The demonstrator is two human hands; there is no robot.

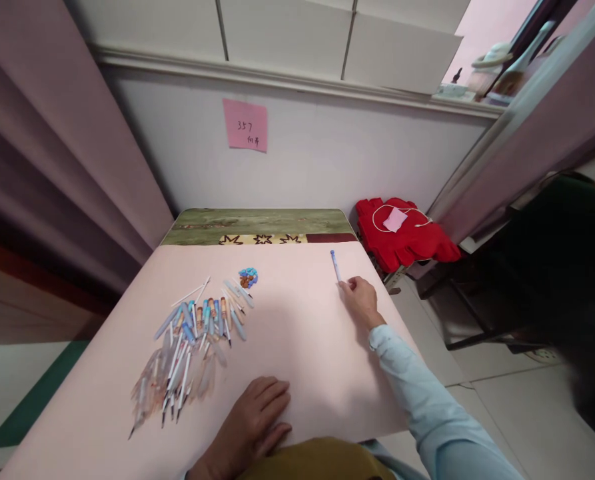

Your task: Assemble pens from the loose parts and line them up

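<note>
From where I stand, one heap of pen parts (187, 340), too jumbled to count; one small pile of caps (248, 277); the left hand (257, 413), fingers together, holding nothing; the right hand (361, 300), thumb and fingertips pinching one pen (335, 264) at the far right of the pink-topped table (297, 267). Around it: curtain (52, 133), one note (246, 125) on the wall (307, 153), red cloth (407, 247).
</note>
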